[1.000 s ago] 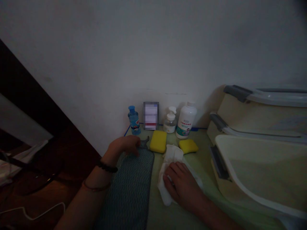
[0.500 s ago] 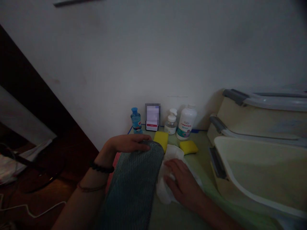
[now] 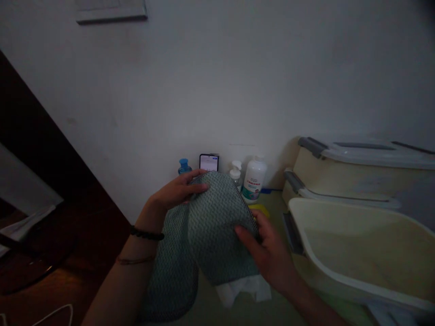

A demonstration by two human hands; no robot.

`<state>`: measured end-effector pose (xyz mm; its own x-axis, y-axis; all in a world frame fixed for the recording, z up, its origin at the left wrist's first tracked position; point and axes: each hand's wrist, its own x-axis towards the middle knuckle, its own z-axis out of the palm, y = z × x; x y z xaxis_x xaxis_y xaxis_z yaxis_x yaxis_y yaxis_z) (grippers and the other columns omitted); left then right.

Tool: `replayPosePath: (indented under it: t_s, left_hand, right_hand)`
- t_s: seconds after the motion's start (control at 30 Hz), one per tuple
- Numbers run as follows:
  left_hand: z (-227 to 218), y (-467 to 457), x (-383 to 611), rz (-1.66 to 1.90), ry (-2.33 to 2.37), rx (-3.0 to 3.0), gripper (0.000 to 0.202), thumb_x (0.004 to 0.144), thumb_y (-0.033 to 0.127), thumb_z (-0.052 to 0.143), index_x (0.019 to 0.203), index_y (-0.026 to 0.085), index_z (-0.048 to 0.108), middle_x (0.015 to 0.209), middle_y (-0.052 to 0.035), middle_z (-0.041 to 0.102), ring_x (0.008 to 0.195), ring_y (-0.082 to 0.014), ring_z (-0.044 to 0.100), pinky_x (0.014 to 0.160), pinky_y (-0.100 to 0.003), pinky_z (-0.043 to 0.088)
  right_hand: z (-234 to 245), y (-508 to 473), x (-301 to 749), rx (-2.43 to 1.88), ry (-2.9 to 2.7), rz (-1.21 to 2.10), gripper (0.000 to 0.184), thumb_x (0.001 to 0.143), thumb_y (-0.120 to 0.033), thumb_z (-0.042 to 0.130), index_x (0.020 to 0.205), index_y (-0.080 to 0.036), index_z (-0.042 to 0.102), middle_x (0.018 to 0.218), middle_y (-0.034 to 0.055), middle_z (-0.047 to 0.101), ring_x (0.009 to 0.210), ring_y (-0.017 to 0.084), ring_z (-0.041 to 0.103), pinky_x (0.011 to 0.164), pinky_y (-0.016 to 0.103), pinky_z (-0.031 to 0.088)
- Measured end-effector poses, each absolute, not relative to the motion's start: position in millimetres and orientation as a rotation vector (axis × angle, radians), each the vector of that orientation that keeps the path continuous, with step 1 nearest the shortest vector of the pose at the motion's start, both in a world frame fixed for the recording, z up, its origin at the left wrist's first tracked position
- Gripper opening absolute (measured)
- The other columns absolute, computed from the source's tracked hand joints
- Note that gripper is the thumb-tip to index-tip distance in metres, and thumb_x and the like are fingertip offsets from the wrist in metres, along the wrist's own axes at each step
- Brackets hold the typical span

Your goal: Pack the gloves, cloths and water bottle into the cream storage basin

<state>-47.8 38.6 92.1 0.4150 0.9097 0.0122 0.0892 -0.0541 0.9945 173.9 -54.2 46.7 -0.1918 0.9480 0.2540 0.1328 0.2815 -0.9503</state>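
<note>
Grey-green woven cloth (image 3: 220, 226) raised above green tabletop (image 3: 209, 310), in front of phone (image 3: 208, 162). Left hand (image 3: 180, 188) pinches top edge, thumb in front; right hand (image 3: 268, 253) grips right edge. White cloth (image 3: 243, 290) below, partly covered. Yellow sponge (image 3: 261, 208) just behind right hand, white bottle (image 3: 254, 179) upright beyond.

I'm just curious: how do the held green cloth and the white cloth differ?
The green cloth is textured, with dark edge stitching; the white cloth looks plain. The left hand and right hand hold the green cloth; the white cloth shows only partly below it. Both look flexible.
</note>
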Motion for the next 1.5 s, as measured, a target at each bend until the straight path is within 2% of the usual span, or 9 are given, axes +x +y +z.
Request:
replayPosePath:
  t_s: [0.27,0.43,0.73,0.87,1.03,1.13,1.3,1.43,1.5]
  left_hand:
    - [99.6,34.5,-61.1,0.823,0.996,1.630,0.059,0.075,0.024,0.062,0.129,0.027,0.037,0.114,-0.0048,0.058,0.095,-0.0189,0.058,0.077,-0.031,0.048]
    - [101.2,36.5,-59.6,0.769,1.057,1.772,0.030,0.075,0.027,0.063,0.102,0.021,0.053,0.107,-0.0017,0.058,0.094,-0.0175,0.056,0.076,-0.027,0.046]
    - [99.2,38.0,-57.0,0.753,1.073,1.745,0.028,0.072,0.030,0.067,0.091,0.021,0.049,0.093,0.0013,0.058,0.074,-0.0129,0.055,0.060,-0.023,0.043]
    - [99.0,38.7,-53.5,0.731,1.080,1.757,0.033,0.072,0.032,0.066,0.098,0.021,0.048,0.089,0.0003,0.061,0.073,-0.0136,0.056,0.060,-0.023,0.044]
    - [95.4,41.5,-49.4,0.683,1.135,1.834,0.034,0.074,0.036,0.065,0.100,0.018,0.053,0.101,-0.0047,0.061,0.085,-0.0175,0.057,0.062,-0.025,0.045]
    - [92.6,41.0,-45.8,0.654,1.106,1.752,0.043,0.073,0.034,0.067,0.109,0.017,0.049,0.108,-0.0087,0.058,0.089,-0.0192,0.057,0.064,-0.027,0.047]
    - [89.1,35.1,-36.8,0.484,1.078,1.574,0.067,0.081,0.048,0.054,0.133,0.013,0.033,0.076,-0.0043,0.061,0.066,-0.0176,0.059,0.055,-0.030,0.049]
    - [88.8,31.9,-31.9,0.514,0.870,1.645,0.083,0.076,0.029,0.066,0.143,0.022,0.018,0.073,0.0019,0.060,0.066,-0.0121,0.056,0.057,-0.024,0.044]
    - [89.6,32.5,-32.4,0.522,0.791,1.675,0.084,0.071,0.020,0.070,0.141,0.025,0.024,0.080,0.0017,0.062,0.072,-0.0121,0.057,0.063,-0.024,0.045]
  right_hand:
    - [47.1,-43.7,167.8,-1.039,-1.650,0.801,0.034,0.087,-0.026,0.049,0.120,-0.025,0.042,0.115,0.0086,0.058,0.104,0.023,0.057,0.083,0.041,0.050]
    - [39.1,-42.1,168.6,-1.088,-1.614,0.804,0.024,0.086,-0.030,0.050,0.108,-0.025,0.040,0.108,0.0091,0.057,0.100,0.023,0.057,0.079,0.040,0.050]
    - [38.6,-46.4,170.4,-1.222,-1.699,0.761,0.017,0.087,-0.035,0.049,0.098,-0.023,0.045,0.088,0.0034,0.056,0.079,0.019,0.056,0.067,0.033,0.047]
    - [41.0,-46.7,170.4,-1.186,-1.697,0.941,0.017,0.089,-0.039,0.045,0.092,-0.023,0.051,0.080,0.0010,0.057,0.071,0.018,0.056,0.062,0.030,0.047]
    - [40.2,-46.6,169.7,-1.136,-1.480,0.960,0.029,0.088,-0.035,0.046,0.115,-0.025,0.046,0.111,0.0052,0.059,0.101,0.021,0.056,0.084,0.038,0.045]
    - [44.5,-48.8,169.6,-1.161,-1.353,1.002,0.026,0.087,-0.037,0.047,0.111,-0.026,0.045,0.100,0.0033,0.063,0.087,0.020,0.060,0.075,0.037,0.048]
    - [47.5,-45.9,169.0,-1.144,-1.150,1.055,0.022,0.084,-0.041,0.053,0.098,-0.026,0.045,0.083,-0.0002,0.064,0.072,0.018,0.061,0.063,0.033,0.049]
    - [42.9,-42.3,168.8,-1.083,-1.125,1.116,0.029,0.084,-0.038,0.054,0.108,-0.029,0.041,0.097,0.0022,0.065,0.087,0.020,0.063,0.076,0.038,0.051]
    - [42.9,-43.4,169.4,-1.062,-1.143,1.143,0.039,0.084,-0.036,0.055,0.117,-0.030,0.036,0.104,0.0043,0.064,0.092,0.022,0.063,0.081,0.040,0.051]
